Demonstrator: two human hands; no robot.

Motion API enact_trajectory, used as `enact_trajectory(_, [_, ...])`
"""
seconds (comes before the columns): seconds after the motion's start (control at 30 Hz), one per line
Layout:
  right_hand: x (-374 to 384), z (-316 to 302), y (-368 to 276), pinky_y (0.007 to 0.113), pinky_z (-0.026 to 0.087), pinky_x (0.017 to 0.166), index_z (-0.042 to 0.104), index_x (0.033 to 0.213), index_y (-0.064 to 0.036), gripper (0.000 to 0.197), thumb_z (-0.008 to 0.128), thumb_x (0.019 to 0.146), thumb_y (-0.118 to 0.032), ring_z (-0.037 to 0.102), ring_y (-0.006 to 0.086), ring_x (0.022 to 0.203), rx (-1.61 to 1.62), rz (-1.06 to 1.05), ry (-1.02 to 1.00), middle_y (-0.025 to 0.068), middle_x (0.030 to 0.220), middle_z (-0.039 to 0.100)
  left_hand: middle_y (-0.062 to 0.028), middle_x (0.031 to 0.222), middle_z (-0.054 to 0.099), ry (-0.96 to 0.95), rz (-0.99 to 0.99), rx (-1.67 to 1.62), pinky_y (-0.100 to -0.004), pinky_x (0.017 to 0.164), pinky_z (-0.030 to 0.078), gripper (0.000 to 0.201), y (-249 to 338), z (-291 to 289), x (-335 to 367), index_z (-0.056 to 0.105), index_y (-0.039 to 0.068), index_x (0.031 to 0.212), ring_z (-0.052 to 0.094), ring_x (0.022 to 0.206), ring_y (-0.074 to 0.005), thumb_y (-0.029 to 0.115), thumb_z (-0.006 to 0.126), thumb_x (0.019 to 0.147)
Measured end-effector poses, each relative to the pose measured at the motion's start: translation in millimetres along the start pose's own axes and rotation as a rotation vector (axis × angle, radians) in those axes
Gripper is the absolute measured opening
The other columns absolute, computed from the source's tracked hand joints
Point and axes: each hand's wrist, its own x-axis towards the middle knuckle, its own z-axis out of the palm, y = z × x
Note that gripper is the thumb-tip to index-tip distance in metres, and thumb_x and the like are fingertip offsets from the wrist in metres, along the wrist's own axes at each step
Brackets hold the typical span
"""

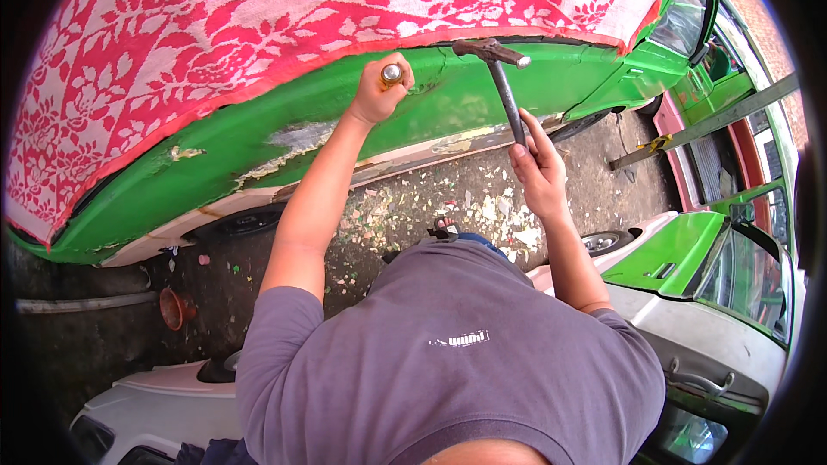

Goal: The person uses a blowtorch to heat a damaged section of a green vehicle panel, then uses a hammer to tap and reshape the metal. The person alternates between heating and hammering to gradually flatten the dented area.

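Note:
My left hand [372, 100] is closed around an upright tool with an amber handle and a round metal cap [392, 74]; its far end is hidden, so I cannot tell its exact kind. It is held against or just in front of the green car body [457, 95], whose paint is peeled and patched low down. To the right, my right hand [543, 174] grips a hammer [506, 96] by its dark handle. The hammer's head is raised in front of the car's upper edge, apart from the capped tool.
A red-and-white floral cloth [215, 43] drapes over the car. Paint flakes [491, 215] litter the ground. A green-and-white vehicle [672, 250] stands at right, a white one [164, 396] behind on the left. An orange bucket [176, 308] lies at left; a metal post [706, 125] crosses at far right.

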Motion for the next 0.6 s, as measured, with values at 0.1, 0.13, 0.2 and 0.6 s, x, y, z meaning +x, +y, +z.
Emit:
enact_trajectory(0.1, [1, 0, -24, 0.025, 0.046, 0.069, 0.045, 0.144, -0.0054, 0.049, 0.056, 0.097, -0.006, 0.055, 0.0108, 0.072, -0.266, -0.194, -0.037, 0.004, 0.084, 0.063, -0.0056, 0.067, 0.048, -0.035, 0.002, 0.042, -0.0291, 0.058, 0.038, 0.009, 4, 2, 3, 0.045, 0.002, 0.076, 0.044, 0.062, -0.0137, -0.002, 0.047, 0.068])
enact_trajectory(0.13, [1, 0, -31, 0.026, 0.046, 0.069, 0.046, 0.144, -0.0052, 0.049, 0.056, 0.097, -0.006, 0.055, 0.012, 0.071, -0.332, -0.268, -0.046, 0.0058, 0.085, 0.064, -0.0055, 0.067, 0.048, -0.056, 0.003, 0.06, -0.0292, 0.059, 0.038, 0.009, 4, 5, 2, 0.045, 0.002, 0.077, 0.044, 0.063, -0.0138, -0.002, 0.047, 0.068])
enact_trajectory(0.2, [3, 1, -48, 0.032, 0.049, 0.07, 0.047, 0.144, -0.0091, 0.048, 0.056, 0.096, -0.007, 0.059, 0.0212, 0.069, -0.459, -0.407, -0.072, 0.0161, 0.088, 0.066, -0.0054, 0.068, 0.049, -0.078, 0.021, 0.078, -0.0295, 0.06, 0.039, 0.009, 0, 9, 1, 0.046, 0.003, 0.077, 0.046, 0.064, -0.0142, -0.002, 0.048, 0.069])
enact_trajectory(0.6, [23, 2, -87, 0.031, 0.049, 0.077, 0.049, 0.143, -0.0167, 0.046, 0.054, 0.098, -0.008, 0.061, 0.0261, 0.075, -0.559, -0.122, -0.264, 0.0244, 0.094, 0.064, -0.0021, 0.072, 0.049, -0.07, -0.042, 0.048, -0.0279, 0.064, 0.04, 0.007, -15, 8, 6, 0.048, 0.004, 0.077, 0.045, 0.068, -0.011, -0.001, 0.05, 0.071])
